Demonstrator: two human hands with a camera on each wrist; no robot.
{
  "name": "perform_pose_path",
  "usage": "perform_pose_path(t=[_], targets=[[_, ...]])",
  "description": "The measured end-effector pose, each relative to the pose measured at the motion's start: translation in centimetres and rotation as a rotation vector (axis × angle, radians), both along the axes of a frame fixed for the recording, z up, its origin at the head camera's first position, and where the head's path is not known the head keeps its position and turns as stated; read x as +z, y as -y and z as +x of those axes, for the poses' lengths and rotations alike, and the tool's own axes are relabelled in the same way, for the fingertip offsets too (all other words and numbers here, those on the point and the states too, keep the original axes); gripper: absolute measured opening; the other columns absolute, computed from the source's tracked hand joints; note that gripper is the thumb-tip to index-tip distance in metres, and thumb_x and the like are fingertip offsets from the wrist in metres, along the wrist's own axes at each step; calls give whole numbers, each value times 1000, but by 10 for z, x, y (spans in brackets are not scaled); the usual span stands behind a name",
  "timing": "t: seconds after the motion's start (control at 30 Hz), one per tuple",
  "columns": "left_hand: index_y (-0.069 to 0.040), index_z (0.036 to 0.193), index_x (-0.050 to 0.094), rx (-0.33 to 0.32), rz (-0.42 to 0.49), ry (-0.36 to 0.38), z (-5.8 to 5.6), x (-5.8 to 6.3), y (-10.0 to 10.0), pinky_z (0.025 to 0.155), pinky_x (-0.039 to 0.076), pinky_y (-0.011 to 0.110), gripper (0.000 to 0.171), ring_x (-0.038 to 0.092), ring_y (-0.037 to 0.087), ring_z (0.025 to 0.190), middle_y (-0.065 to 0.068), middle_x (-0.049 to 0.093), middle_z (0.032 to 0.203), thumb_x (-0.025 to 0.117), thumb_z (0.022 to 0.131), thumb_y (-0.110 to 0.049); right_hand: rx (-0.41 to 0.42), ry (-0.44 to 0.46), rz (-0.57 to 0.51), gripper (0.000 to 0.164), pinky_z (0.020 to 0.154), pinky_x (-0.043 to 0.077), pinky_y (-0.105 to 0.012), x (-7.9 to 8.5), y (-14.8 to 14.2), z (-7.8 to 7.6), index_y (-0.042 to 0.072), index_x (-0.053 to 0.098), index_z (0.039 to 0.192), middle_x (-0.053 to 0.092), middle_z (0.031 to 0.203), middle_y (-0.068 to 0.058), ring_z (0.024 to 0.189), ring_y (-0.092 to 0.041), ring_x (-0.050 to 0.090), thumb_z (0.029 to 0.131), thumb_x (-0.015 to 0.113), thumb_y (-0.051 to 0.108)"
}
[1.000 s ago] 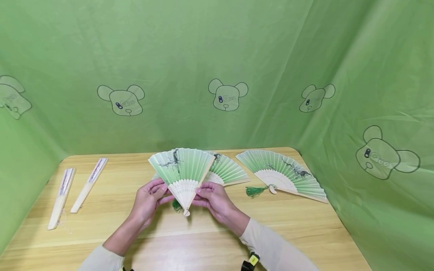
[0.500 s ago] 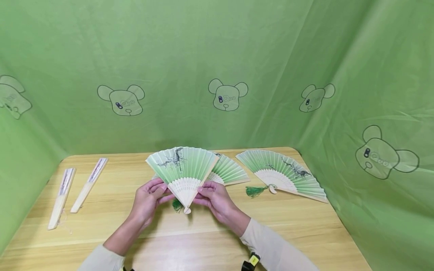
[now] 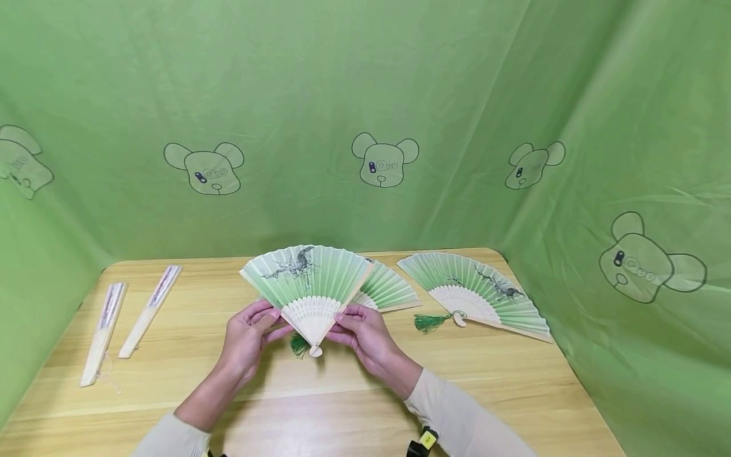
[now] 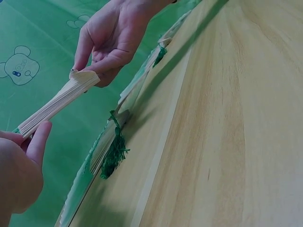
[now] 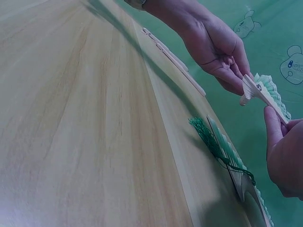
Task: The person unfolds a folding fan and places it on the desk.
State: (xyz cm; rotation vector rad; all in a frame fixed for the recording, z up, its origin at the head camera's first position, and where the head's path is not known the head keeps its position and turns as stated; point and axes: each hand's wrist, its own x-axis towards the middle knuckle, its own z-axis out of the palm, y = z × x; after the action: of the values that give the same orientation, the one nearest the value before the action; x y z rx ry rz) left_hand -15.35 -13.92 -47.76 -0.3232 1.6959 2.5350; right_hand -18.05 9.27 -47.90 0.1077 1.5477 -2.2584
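In the head view a green and white folding fan (image 3: 311, 276) with a dark branch print is spread upright above the middle of the table. My left hand (image 3: 245, 339) pinches its left guard stick, and my right hand (image 3: 365, 336) pinches the right one. The wrist views show the pale ribs (image 4: 59, 101) from low down, held clear of the tabletop. Behind it, partly hidden, another spread green fan (image 3: 388, 285) lies on the table. A green tassel (image 5: 208, 137) attached to that lying fan shows in the right wrist view.
To the right lies a third spread fan (image 3: 480, 289) with its own green tassel (image 3: 431, 322). Two folded fans (image 3: 104, 333) (image 3: 150, 312) lie at the left of the wooden table (image 3: 297, 419). Green cloth walls (image 3: 297, 82) with bear-head prints enclose the back and sides.
The held fan has spread wider, its top corners moving apart to both sides. Its pivot end has risen slightly. My hands stay nearly in place, and the other fans have not moved.
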Motion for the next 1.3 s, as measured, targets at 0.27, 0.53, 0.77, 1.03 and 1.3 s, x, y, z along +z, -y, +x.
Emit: perform_pose_path(t=[0.27, 0.53, 0.77, 1.03, 1.3], targets=[[12, 137, 45, 6, 25, 2, 0, -3, 0, 96, 68, 35, 35, 76, 17, 97, 1, 75, 101, 51, 103, 5, -24, 1, -7, 21, 85, 70, -29, 1, 1, 1, -9, 47, 119, 62, 91, -8, 80, -15, 67, 100, 56, -6], [12, 136, 46, 21, 59, -27, 0, -5, -2, 98, 66, 37, 34, 76, 20, 99, 2, 76, 103, 49, 103, 5, -59, -15, -31, 18, 87, 70, -30, 1, 0, 1, -8, 47, 116, 63, 93, -9, 80, -16, 68, 99, 54, -7], [10, 133, 46, 40, 64, -25, 1, -5, -4, 99, 66, 37, 30, 75, 21, 100, 3, 75, 103, 49, 104, 4, -80, -16, -49, 18, 87, 70, -31, 1, 0, 2, -8, 47, 115, 63, 94, -10, 81, -16, 68, 99, 54, -7], [9, 133, 47, 58, 47, -30, 0, -6, -6, 99, 66, 35, 29, 73, 17, 99, 2, 73, 105, 50, 106, 0, -106, -22, -50, 17, 90, 70, -32, 2, 0, 1, -7, 45, 114, 60, 97, -11, 84, -17, 67, 99, 53, -7], [9, 131, 46, 74, 67, -28, 0, -5, -9, 100, 66, 35, 26, 71, 18, 99, 2, 72, 102, 49, 106, 1, -119, -39, -67, 14, 92, 69, -32, 3, 0, 1, -4, 44, 110, 59, 99, -12, 88, -19, 69, 100, 54, -6]])
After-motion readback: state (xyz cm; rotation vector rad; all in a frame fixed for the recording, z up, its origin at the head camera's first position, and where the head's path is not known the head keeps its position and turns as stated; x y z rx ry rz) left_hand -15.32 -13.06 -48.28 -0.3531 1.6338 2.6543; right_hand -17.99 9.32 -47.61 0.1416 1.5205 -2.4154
